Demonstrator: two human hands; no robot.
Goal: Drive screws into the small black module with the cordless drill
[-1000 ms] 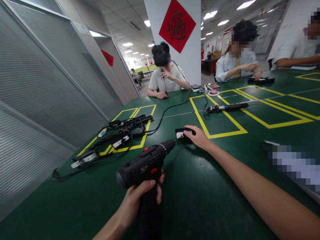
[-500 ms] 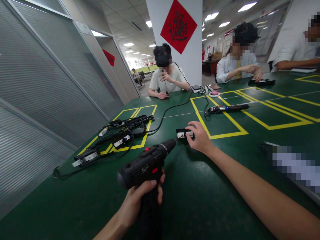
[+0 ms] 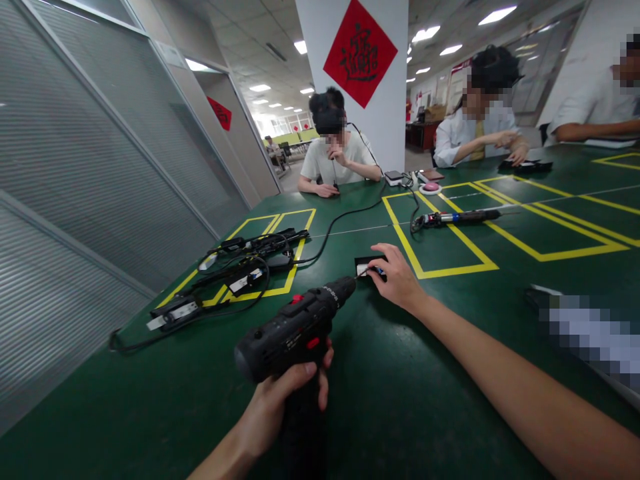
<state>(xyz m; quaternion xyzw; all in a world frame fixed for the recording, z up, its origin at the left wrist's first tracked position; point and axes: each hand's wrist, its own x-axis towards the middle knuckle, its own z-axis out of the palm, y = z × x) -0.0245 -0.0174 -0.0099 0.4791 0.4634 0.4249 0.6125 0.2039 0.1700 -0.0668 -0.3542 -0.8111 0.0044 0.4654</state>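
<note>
My left hand (image 3: 285, 400) is wrapped round the grip of a black cordless drill (image 3: 295, 327), whose bit points away from me at a small black part with a white label (image 3: 367, 265) on the green table (image 3: 400, 387). My right hand (image 3: 397, 277) reaches across and lies over that part, with its fingers curled on the part's right side. The drill's tip is at or just short of the part's near edge.
A pile of black adapters and cables (image 3: 235, 270) lies at the left inside a yellow-taped box. A long black tool (image 3: 455, 217) lies farther back. Three people sit along the far side. A blurred object (image 3: 590, 333) lies at the right.
My right hand has shifted a little on the small part, fingers curling closer over it. The drill has edged slightly forward and right. The camera has moved a little.
</note>
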